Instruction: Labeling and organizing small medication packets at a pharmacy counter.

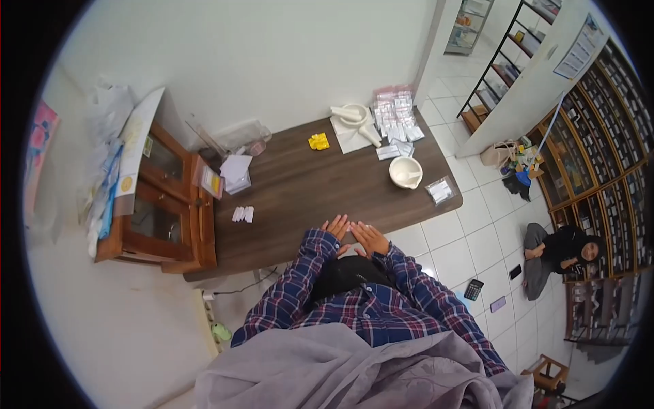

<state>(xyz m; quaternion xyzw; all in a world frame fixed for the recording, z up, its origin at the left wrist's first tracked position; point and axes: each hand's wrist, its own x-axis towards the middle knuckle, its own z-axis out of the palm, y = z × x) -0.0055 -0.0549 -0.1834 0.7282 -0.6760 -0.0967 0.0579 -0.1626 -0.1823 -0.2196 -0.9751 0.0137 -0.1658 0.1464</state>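
Note:
My left hand (336, 228) and my right hand (369, 237) rest side by side at the near edge of a dark wooden table (286, 189), palms down, with nothing held. A white mortar (406, 173) with a pestle in it stands to the right, beyond my right hand. Behind it, another mortar (352, 113) and a loose pestle (370, 137) lie on white paper. Small folded pink-white papers (243, 214) lie to the left. A yellow packet (319, 141) sits near the back edge.
Many clear plastic packets (396, 115) fill the back right corner; one more packet (440, 190) lies at the right edge. A wooden cabinet (204, 220) stands at the left end. On the floor to the right, a person (557, 255) sits near a calculator (473, 290) and phones.

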